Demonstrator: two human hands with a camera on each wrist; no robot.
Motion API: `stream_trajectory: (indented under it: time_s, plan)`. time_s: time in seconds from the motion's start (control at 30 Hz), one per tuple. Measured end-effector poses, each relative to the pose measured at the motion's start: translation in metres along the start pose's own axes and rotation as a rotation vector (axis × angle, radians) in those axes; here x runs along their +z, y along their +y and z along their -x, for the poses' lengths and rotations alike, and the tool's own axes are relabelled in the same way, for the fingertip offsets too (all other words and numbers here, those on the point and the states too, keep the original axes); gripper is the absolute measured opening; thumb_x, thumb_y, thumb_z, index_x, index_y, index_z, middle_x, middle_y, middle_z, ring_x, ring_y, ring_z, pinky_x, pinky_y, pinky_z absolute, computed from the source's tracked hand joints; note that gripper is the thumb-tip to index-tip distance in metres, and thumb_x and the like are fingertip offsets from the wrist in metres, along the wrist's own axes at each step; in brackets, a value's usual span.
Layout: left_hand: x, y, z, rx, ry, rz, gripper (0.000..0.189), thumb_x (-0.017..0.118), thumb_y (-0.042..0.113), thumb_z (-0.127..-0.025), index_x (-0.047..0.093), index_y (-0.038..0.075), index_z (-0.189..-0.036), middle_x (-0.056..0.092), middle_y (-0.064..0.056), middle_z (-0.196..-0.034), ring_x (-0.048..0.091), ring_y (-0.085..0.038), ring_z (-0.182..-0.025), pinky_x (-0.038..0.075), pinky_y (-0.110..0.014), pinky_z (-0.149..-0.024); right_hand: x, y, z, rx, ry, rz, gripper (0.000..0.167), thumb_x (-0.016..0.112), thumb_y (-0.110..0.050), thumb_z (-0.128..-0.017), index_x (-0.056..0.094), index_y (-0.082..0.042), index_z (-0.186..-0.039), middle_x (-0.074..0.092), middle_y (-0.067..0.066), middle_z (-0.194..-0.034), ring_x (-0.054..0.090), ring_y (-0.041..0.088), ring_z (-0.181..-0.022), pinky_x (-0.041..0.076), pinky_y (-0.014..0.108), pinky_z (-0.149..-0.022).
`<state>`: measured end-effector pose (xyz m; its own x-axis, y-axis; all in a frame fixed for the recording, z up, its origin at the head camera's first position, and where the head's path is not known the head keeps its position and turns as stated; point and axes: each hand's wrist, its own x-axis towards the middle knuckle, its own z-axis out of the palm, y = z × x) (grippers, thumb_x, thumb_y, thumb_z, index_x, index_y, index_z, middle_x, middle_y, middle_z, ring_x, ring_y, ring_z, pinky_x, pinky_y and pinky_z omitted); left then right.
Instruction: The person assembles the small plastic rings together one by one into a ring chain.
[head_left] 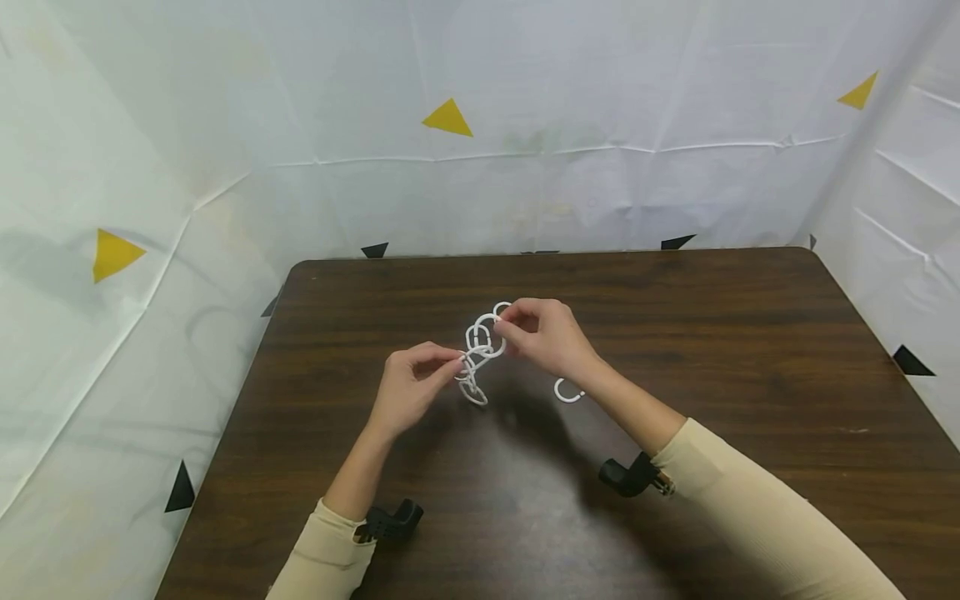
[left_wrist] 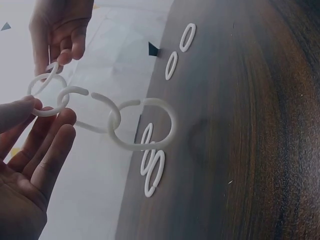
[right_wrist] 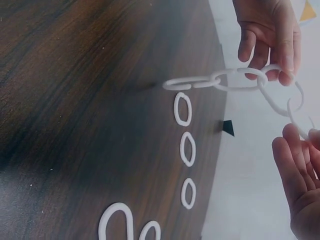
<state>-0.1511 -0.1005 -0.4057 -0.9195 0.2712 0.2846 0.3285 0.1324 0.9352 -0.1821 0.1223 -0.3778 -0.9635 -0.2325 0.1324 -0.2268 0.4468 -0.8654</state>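
A short chain of white plastic C-shaped links (head_left: 485,349) is held up over the table between both hands. With thumb and fingers, my left hand (head_left: 408,383) pinches one link. From there linked pieces hang away, the lowest link (left_wrist: 174,125) showing large in the left wrist view. My right hand (head_left: 547,333) pinches another link (right_wrist: 299,129) that overlaps the left hand's link. In the right wrist view the two links cross close between the fingertips; I cannot tell whether they are hooked together.
A loose white link (head_left: 568,401) lies on the brown wooden table (head_left: 750,350) beside the right forearm. Several more loose links (right_wrist: 181,150) lie in a row, seen in the right wrist view. White sheeting (head_left: 562,67) with yellow and black triangles stands behind and along the sides.
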Motion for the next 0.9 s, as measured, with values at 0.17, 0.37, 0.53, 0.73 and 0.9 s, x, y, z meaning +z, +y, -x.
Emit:
stream_trajectory:
  time_s: [0.17,0.37,0.53,0.73,0.9]
  plan:
    - [-0.0009,0.0004,0.0002,-0.013,-0.005,0.014,0.012,0.07,-0.007,-0.086,0.072,-0.008,-0.097,0.068,-0.019,-0.087,0.065,-0.011,-0.071,0.057,-0.056,-0.07,0.0002,-0.0011,0.0007,0.017,-0.013,-0.106,0.009,0.071,-0.007,-0.09,0.068,0.0,-0.094,0.069,0.012,-0.074,0.07,0.029,-0.067,0.06,0.035,-0.06]
    - [-0.0012,0.0022,0.0007,-0.039,-0.009,0.03,0.011,0.07,-0.005,-0.087,0.072,-0.009,-0.098,0.068,-0.02,-0.089,0.065,-0.011,-0.072,0.055,-0.061,-0.072,0.001,-0.0032,0.001,0.045,-0.041,-0.251,0.012,0.07,-0.002,-0.089,0.065,0.006,-0.096,0.068,0.018,-0.084,0.071,0.032,-0.074,0.06,0.045,-0.067]
    - [-0.0015,0.0008,0.0008,-0.057,-0.024,0.027,0.014,0.069,-0.003,-0.088,0.071,-0.01,-0.101,0.068,-0.022,-0.092,0.066,-0.017,-0.076,0.057,-0.055,-0.073,0.0021,-0.0009,0.0012,0.057,-0.06,-0.297,0.014,0.07,-0.002,-0.089,0.064,0.008,-0.097,0.068,0.019,-0.086,0.072,0.028,-0.076,0.06,0.045,-0.068]
    - [-0.0016,-0.0011,0.0003,-0.082,-0.043,0.032,0.02,0.069,-0.002,-0.089,0.069,-0.01,-0.108,0.068,-0.025,-0.099,0.068,-0.019,-0.08,0.059,-0.049,-0.073,0.0048,-0.0009,0.0018,0.076,-0.073,-0.327,0.013,0.07,-0.001,-0.089,0.064,0.007,-0.096,0.068,0.018,-0.085,0.072,0.027,-0.075,0.06,0.048,-0.069]
    - [-0.0014,-0.0005,-0.0012,-0.094,-0.038,0.023,0.023,0.069,0.0,-0.09,0.069,-0.008,-0.111,0.069,-0.025,-0.102,0.069,-0.025,-0.082,0.059,-0.047,-0.073,0.0064,-0.0018,0.0026,0.089,-0.091,-0.337,0.013,0.07,-0.002,-0.089,0.064,0.007,-0.097,0.069,0.017,-0.085,0.072,0.028,-0.076,0.061,0.039,-0.065]
